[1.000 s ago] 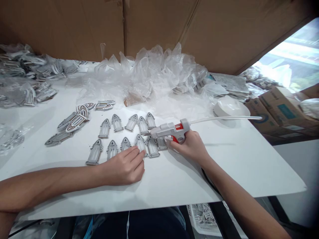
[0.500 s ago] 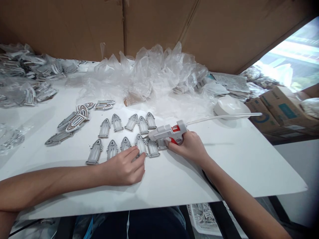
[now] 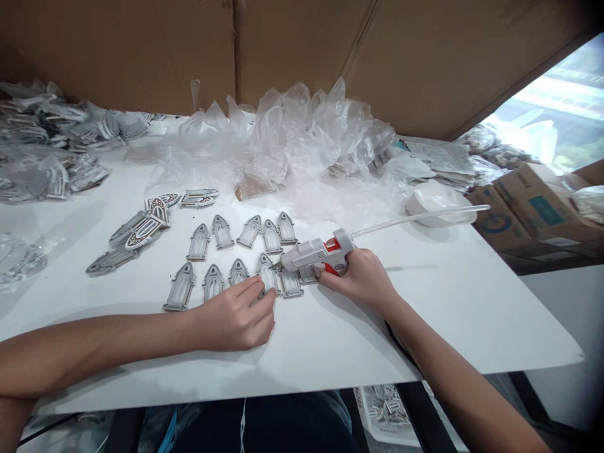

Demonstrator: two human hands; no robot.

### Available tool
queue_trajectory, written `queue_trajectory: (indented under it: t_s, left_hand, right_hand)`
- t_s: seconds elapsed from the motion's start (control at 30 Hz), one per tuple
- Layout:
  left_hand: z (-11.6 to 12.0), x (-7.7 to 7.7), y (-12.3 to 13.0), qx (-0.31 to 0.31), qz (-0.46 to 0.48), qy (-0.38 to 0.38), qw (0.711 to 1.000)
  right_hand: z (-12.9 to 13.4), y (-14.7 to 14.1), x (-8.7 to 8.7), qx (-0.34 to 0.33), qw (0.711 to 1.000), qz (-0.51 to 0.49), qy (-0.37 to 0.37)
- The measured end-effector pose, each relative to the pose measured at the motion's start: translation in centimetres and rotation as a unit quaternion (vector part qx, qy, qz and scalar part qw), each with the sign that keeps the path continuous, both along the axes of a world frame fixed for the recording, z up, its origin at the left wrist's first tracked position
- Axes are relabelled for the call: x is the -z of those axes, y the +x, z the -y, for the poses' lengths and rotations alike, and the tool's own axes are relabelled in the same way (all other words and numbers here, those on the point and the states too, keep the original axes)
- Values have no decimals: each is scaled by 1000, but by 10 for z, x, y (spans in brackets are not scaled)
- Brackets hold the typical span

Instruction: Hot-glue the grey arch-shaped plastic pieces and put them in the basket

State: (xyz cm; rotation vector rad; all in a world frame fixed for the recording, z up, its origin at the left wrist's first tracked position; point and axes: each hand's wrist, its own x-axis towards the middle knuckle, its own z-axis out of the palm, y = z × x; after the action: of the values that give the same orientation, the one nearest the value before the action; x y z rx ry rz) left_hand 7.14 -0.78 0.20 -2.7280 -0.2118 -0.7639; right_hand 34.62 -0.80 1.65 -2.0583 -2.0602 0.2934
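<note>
My right hand point(image 3: 363, 280) is wrapped round the handle of a white and red hot glue gun point(image 3: 311, 251), a long clear glue stick point(image 3: 419, 217) poking out of its back. The gun's nozzle points left, right at a grey arch-shaped piece point(image 3: 267, 267); whether it touches cannot be made out. With bent fingers, my left hand point(image 3: 240, 314) pinches the lower end of that same piece against the table. Several like pieces lie in two rows, among them a grey arch piece point(image 3: 179, 286) at the near left and another arch piece point(image 3: 286, 228) in the back row.
A loose pile of arch pieces point(image 3: 146, 229) lies to the left on the white table point(image 3: 353, 352). Crumpled clear plastic bags point(image 3: 302, 135) fill the back, against a cardboard wall point(image 3: 302, 44). A white bowl point(image 3: 436, 204) and cardboard boxes point(image 3: 542, 207) are at the right.
The glue gun's nozzle has shifted slightly lower on the arch piece, and the glue stick's rear end has swung a little. My left hand stays in place.
</note>
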Motion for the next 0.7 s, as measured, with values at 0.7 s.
queue_trajectory:
  t_s: [0.7]
  left_hand:
    - [-3,-3,0,10,17,4,1000]
  right_hand:
    - [0,4,-6,40,994,-95,26]
